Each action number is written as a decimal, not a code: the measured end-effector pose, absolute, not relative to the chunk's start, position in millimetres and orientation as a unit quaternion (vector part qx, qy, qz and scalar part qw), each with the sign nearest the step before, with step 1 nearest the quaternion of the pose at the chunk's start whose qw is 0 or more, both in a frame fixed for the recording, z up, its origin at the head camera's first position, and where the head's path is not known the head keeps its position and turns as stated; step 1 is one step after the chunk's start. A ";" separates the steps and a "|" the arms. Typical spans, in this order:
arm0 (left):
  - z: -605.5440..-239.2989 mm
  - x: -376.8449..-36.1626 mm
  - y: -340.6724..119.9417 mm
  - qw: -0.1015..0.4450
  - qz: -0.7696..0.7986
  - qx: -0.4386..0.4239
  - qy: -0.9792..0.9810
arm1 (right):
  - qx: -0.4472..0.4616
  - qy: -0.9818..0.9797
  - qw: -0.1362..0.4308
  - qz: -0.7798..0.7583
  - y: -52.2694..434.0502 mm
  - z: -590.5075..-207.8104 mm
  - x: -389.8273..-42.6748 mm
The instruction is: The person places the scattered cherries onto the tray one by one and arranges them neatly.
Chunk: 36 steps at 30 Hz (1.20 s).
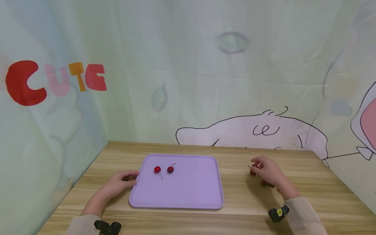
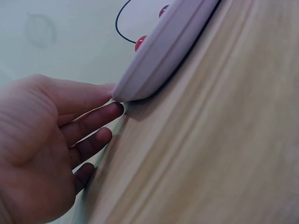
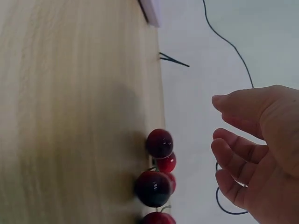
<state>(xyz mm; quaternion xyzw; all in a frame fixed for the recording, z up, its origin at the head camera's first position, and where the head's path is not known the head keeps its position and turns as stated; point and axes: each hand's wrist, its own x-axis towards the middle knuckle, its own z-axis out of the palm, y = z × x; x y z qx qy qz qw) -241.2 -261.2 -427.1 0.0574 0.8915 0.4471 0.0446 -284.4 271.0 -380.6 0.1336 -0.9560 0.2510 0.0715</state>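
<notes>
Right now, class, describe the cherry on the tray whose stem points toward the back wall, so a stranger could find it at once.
Start at the lilac tray in the middle of the wooden table. Two cherries lie near its far left corner, by the left hand. Take the right-hand cherry: darker red, its stem curving up and away, whereas its neighbour trails its stem toward you.

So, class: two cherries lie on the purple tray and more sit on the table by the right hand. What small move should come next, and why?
Probably lower the right hand and pinch the nearest cherry. Its fingers are relaxed above the loose cherries, holding nothing, while the left hand touches the tray's corner.
</notes>
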 end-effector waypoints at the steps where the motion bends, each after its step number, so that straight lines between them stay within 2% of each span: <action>1: -427.1 -241.1 -261.5 0.043 0.445 0.063 0.892 | 0.135 -0.957 0.072 0.248 272.0 -383.0 -285.2; 9: -427.7 -241.3 -262.5 0.040 0.443 0.065 0.893 | 0.130 -0.948 0.058 0.285 274.9 -396.0 -286.1; 19: -428.7 -242.2 -263.1 0.042 0.441 0.068 0.894 | 0.143 -0.957 0.071 0.241 275.6 -403.6 -289.0; 36: -425.6 -240.9 -262.2 0.041 0.442 0.065 0.894 | 0.144 -0.964 0.050 0.217 271.1 -406.8 -290.6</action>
